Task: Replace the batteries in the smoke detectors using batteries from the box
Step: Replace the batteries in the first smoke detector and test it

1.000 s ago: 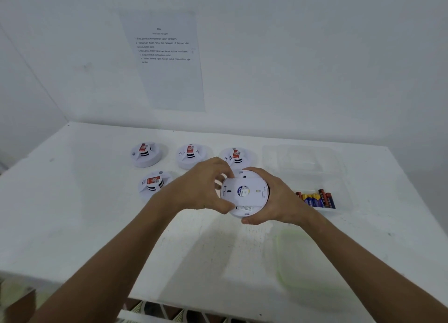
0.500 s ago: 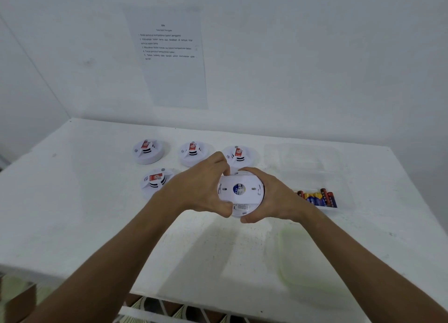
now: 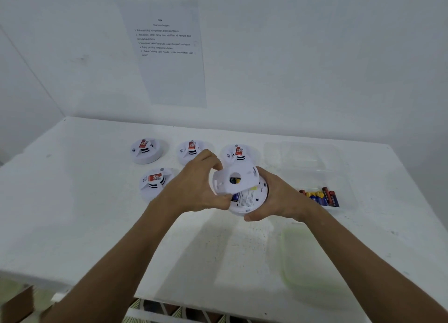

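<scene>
Above the middle of the white table I hold a white smoke detector (image 3: 249, 201) upside down. My right hand (image 3: 278, 196) cups its body from the right. My left hand (image 3: 194, 187) pinches the round back cover (image 3: 236, 179), which is lifted and tilted off the body. Under the cover a blue battery (image 3: 235, 196) and a printed label show. Several more smoke detectors (image 3: 145, 150) sit face up behind my hands. A clear plastic box (image 3: 339, 177) at the right holds several batteries (image 3: 320, 196).
A green-rimmed clear lid (image 3: 308, 257) lies on the table near the front right. An instruction sheet (image 3: 169, 53) hangs on the wall behind. The table's front edge (image 3: 97, 288) is close to me, with striped items below it.
The back cover was flat on the detector; my left hand has now lifted and tilted it off, which exposes the battery compartment. Both hands stay in about the same place.
</scene>
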Demonstrator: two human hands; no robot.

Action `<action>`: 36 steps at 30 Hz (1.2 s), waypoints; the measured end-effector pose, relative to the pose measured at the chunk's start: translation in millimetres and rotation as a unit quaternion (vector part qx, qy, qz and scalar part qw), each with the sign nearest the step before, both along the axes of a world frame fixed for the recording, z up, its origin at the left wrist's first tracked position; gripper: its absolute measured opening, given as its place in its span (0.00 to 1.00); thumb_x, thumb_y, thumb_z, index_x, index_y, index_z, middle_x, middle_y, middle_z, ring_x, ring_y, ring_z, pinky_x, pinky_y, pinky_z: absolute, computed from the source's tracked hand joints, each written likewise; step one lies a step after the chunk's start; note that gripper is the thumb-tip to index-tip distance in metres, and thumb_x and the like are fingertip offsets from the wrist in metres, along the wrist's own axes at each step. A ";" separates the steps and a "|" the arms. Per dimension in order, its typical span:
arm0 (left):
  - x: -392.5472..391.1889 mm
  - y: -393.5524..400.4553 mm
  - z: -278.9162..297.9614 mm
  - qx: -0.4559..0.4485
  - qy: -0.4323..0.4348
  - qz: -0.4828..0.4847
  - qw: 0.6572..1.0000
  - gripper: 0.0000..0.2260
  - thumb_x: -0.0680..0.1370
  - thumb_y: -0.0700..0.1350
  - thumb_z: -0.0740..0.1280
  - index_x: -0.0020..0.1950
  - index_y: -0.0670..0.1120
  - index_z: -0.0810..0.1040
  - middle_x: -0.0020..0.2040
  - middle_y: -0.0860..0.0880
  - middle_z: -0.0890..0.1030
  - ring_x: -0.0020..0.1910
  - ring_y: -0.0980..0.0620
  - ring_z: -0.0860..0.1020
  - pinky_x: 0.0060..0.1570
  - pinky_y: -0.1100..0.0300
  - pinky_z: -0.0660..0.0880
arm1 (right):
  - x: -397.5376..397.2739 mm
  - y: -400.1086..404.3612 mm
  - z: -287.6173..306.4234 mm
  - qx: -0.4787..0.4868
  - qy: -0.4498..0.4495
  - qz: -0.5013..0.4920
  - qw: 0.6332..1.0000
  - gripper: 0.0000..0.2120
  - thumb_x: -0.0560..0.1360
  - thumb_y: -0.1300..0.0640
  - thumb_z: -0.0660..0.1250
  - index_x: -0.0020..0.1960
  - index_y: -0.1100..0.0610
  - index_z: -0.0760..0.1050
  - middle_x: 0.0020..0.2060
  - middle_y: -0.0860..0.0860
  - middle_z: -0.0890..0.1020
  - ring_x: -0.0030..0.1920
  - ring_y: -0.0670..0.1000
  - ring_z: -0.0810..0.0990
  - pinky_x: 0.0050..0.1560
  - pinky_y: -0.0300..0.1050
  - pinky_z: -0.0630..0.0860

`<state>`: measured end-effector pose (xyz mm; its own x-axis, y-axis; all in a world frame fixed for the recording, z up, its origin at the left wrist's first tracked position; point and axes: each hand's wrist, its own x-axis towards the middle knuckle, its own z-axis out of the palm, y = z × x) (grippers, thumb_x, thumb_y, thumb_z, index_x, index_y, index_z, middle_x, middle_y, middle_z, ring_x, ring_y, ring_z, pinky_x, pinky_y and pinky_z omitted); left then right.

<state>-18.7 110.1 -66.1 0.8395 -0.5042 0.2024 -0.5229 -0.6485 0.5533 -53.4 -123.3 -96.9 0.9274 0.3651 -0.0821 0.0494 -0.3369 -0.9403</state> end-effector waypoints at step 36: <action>11.1 -55.6 30.1 0.073 0.034 -0.176 0.981 0.14 0.67 0.46 0.75 0.51 0.47 0.80 0.47 0.53 0.80 0.43 0.55 0.78 0.43 0.59 0.77 | -24.3 -44.6 25.9 -0.024 -0.038 -0.038 0.998 0.45 0.57 0.64 0.82 0.69 0.47 0.67 0.58 0.42 0.77 0.60 0.46 0.78 0.53 0.38 0.79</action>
